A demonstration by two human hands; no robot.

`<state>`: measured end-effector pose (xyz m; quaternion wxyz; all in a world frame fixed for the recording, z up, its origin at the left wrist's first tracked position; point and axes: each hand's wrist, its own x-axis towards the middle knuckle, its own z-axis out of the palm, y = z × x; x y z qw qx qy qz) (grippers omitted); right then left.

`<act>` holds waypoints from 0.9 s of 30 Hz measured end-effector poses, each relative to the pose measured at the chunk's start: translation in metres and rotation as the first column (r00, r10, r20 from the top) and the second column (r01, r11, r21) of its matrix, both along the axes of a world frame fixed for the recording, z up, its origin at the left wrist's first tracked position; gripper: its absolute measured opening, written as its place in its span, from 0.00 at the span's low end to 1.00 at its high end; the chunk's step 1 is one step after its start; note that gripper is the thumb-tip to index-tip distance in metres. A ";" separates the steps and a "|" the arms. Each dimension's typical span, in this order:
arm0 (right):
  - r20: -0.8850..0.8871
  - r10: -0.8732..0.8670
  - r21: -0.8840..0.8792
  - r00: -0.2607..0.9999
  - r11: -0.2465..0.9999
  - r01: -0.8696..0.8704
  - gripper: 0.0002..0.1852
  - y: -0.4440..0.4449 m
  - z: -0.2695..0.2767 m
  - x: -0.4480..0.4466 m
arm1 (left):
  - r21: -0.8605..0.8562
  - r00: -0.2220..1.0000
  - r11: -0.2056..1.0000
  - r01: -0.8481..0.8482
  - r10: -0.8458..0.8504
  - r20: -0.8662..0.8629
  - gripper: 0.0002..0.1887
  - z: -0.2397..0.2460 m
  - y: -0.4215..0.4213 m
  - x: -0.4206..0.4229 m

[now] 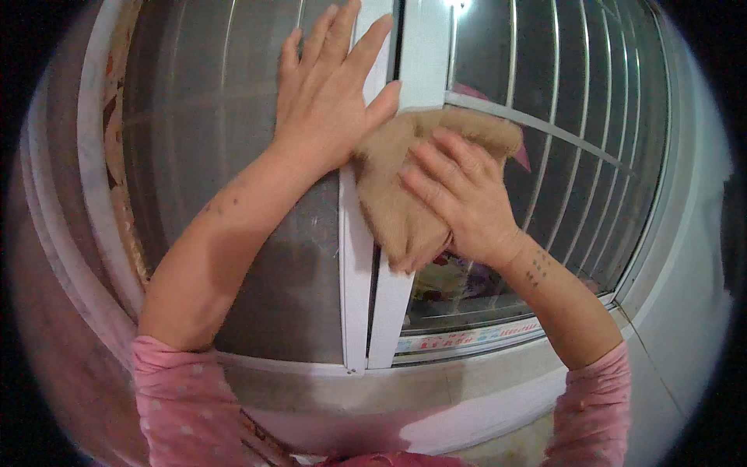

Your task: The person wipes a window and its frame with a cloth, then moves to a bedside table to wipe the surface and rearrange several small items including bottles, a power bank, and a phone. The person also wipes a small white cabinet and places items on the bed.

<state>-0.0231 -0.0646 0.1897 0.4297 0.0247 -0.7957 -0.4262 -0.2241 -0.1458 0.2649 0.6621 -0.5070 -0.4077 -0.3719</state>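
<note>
My left hand (332, 93) lies spread, fingers apart, over the edge of the mesh screen panel (280, 274) and its white frame (357, 315). Under my right hand (467, 192) is a tan cloth (397, 198), bunched and folded, pressed across the white window stile (429, 52) and part of the glass pane (484, 58). My right fingers are bent over the cloth, and its top edge is folded into a roll. The cloth's upper left part comes close to my left wrist; whether they touch I cannot tell.
Behind the glass stand upright metal bars (554, 70) with a crossbar (537, 122). A printed strip (467, 338) runs along the bottom rail. Below is a pale sill (408, 391). A patterned curtain (117, 140) hangs at the left, and a pale wall (694, 280) borders the right.
</note>
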 end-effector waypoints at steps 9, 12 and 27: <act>0.257 0.110 -0.195 0.960 0.979 -0.060 0.22 -0.006 -0.160 -0.002 | -0.056 0.999 0.998 0.006 -0.004 0.034 0.35 -0.002 -0.009 0.002; 0.504 0.143 -0.153 0.852 0.985 -0.074 0.25 0.008 -0.183 0.014 | 0.011 1.000 0.999 0.030 -0.030 0.006 0.35 0.005 0.000 -0.001; -0.184 0.256 -0.139 0.949 0.949 -0.283 0.27 -0.006 -0.045 -0.039 | 0.016 0.999 0.999 -0.052 0.052 -0.001 0.35 0.016 -0.006 -0.027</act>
